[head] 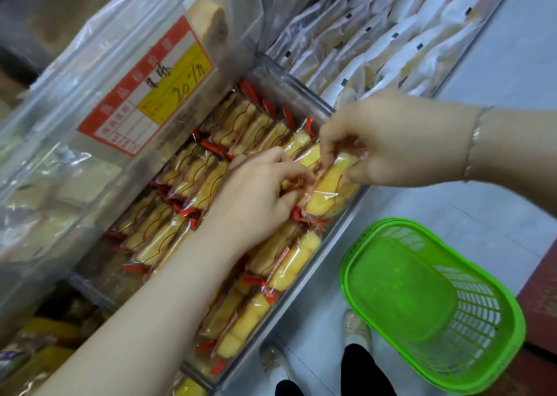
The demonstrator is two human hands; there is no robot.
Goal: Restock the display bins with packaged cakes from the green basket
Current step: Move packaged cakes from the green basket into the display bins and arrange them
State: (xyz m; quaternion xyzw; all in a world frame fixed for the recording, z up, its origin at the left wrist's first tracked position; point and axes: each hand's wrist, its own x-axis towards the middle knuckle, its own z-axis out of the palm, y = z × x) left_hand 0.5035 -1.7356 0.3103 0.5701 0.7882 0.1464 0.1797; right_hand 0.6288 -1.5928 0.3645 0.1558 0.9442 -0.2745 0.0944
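— Nearest item?
— Basket [434, 302], green plastic, on the grey floor [497, 64] at lower right, beside two shoes [357, 329]. Nothing shows inside it.

— Next?
— Bin [297, 272], clear plastic, long, set just left of the basket. Contents: yellow cakes in clear wrap with red ends, packed in rows along its length.

— Hands?
— Left hand [256, 193]: lies on the rows in the middle of the bin, fingers curled, fingertips pinching the wrap of one cake [328, 184]. Right hand [391, 142]: at the bin's right edge, grip narrow, thumb and fingers pinching the same cake's upper end. A thin bracelet [474, 142] on that wrist. The cake sits tilted on top of the row, at the bin's right wall.

— Further back?
— Lid [126, 100], clear, raised at left — carries a red and yellow tag [150, 91] with handwriting. Beyond, top right: a second bin of pale packets [391, 37], white wrap, standing in rows.
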